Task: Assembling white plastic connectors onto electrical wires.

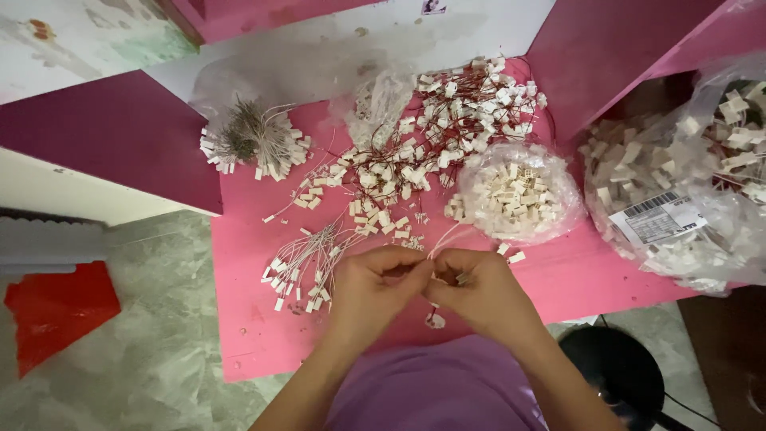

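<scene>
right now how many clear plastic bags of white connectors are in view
3. One open bag sits mid-table beside the wired pile, one crumpled bag lies at the back, and one large labelled bag fills the right edge. More may be hidden there.

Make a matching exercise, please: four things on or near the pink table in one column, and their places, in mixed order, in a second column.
Things:
1. bundle of white wires
2. open bag of white connectors
3. large labelled bag
4. red sheet

Places:
A. on the floor, far left
B. far right, past the table edge
C. back left of the table
D. right of centre on the table, beyond the hands

Pairs: 1-C, 2-D, 3-B, 4-A
</scene>
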